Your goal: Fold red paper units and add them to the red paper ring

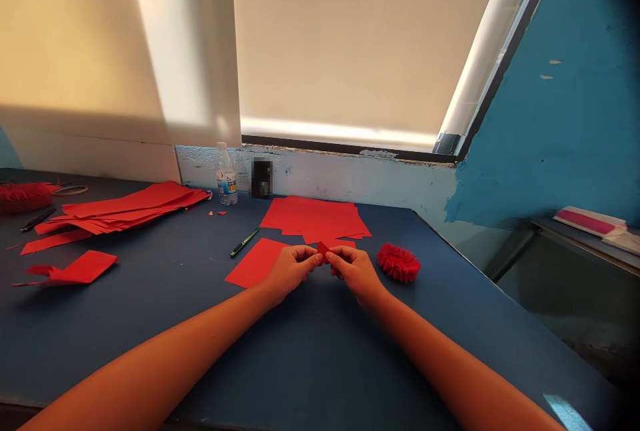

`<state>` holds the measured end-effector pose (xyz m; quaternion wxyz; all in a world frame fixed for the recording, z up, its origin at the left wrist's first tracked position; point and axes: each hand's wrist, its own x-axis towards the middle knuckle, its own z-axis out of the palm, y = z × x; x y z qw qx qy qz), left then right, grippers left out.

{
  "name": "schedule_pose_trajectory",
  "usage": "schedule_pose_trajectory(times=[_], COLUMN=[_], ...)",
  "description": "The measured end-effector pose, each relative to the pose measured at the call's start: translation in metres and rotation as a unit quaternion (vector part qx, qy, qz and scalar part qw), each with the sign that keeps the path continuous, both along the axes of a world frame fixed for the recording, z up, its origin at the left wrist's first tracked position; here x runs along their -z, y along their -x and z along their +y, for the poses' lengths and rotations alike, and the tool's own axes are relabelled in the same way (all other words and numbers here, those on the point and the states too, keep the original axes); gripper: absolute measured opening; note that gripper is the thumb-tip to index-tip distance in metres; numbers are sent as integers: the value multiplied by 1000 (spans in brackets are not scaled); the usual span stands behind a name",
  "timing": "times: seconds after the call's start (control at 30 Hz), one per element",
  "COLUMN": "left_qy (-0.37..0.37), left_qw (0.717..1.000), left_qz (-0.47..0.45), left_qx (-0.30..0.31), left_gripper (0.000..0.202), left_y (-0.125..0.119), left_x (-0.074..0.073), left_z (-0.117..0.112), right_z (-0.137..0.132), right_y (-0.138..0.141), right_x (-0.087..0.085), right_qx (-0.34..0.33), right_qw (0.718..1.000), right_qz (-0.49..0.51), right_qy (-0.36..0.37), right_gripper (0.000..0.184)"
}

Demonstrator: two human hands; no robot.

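Between my two hands, above the dark blue table, is a small folded piece of red paper (323,251). My left hand (293,270) pinches its left side between thumb and fingers. On the right side, the thumb and fingers of my right hand (356,272) are closed on the same piece. A flat red sheet (257,263) lies partly behind my left hand. Beyond both hands rests a stack of red paper (320,216). To the right of my right hand sits a pleated, ruffled red paper piece (399,262).
A green pen (245,242) lies left of the sheets. Further back stand a plastic bottle (227,174) and a dark blurred object (261,178) by the wall. Red paper strips (130,208) and a folded red paper (83,268) occupy the table's left. The table's right edge (480,271) slants away.
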<state>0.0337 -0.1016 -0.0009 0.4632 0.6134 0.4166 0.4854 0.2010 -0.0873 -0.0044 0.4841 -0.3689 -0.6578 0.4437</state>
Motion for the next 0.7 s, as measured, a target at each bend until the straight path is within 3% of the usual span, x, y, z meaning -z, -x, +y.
schedule_pose_trajectory(times=[0.3,0.5,0.7], left_qy=[22,25,25], left_qw=[999,999,999], left_qz=[-40,-24,23], left_qx=[9,-6,-21], left_gripper=[24,30,34], left_y=[-1,1,0], left_x=[-2,3,-1], left_z=[-5,2,0], right_z=[-7,-2,1], right_y=[0,2,0], right_x=[-9,-3,3], right_qx=[5,17,9], right_qw=[1000,1000,1000], right_qz=[-10,-13,-10], right_qy=[-4,-22,-22], right_gripper=[18,24,31])
